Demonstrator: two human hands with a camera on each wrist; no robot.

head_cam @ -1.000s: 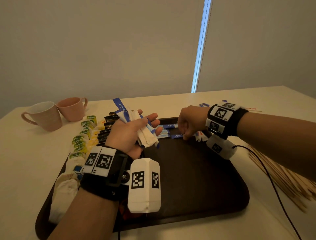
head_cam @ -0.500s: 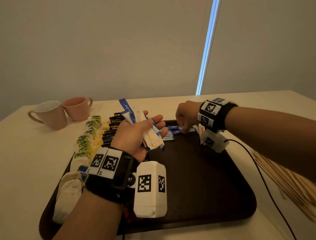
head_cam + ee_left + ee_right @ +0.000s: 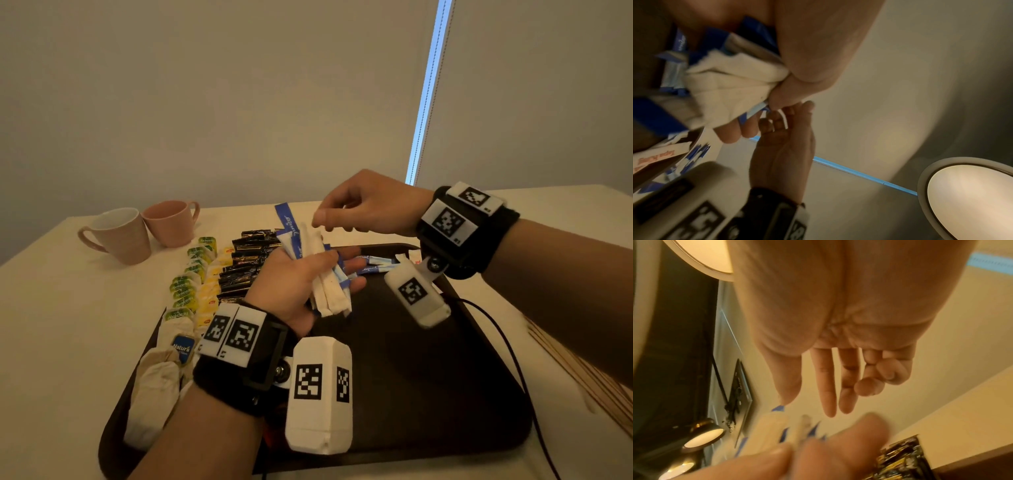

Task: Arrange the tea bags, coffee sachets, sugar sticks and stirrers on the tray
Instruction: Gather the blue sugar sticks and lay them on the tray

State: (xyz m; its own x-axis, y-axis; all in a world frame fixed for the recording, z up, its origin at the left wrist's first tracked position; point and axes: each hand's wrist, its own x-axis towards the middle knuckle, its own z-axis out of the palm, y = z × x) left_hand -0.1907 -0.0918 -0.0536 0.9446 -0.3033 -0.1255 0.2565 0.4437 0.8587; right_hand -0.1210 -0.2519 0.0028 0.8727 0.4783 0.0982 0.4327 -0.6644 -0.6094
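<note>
My left hand (image 3: 329, 265) grips a bundle of white and blue sugar sticks (image 3: 322, 267) above the dark brown tray (image 3: 411, 377); the left wrist view shows the bundle (image 3: 725, 84) close up. My right hand (image 3: 329, 217) hovers at the top ends of those sticks, its thumb and first two fingers extended and nothing seen between them (image 3: 828, 386). More sugar sticks (image 3: 373, 266) lie at the tray's far edge. Tea bags (image 3: 185, 291) and black coffee sachets (image 3: 246, 263) sit in rows on the tray's left side. Wooden stirrers (image 3: 582, 370) lie on the table to the right.
Two mugs, one pale (image 3: 120, 236) and one pink (image 3: 171, 222), stand at the back left of the white table. A black cable (image 3: 507, 342) runs from my right wrist across the tray's right edge. The tray's middle and right are bare.
My right hand has lifted from the sugar sticks at the tray's far edge and moved left, up to the top of the bundle. My left hand still holds the bundle.
</note>
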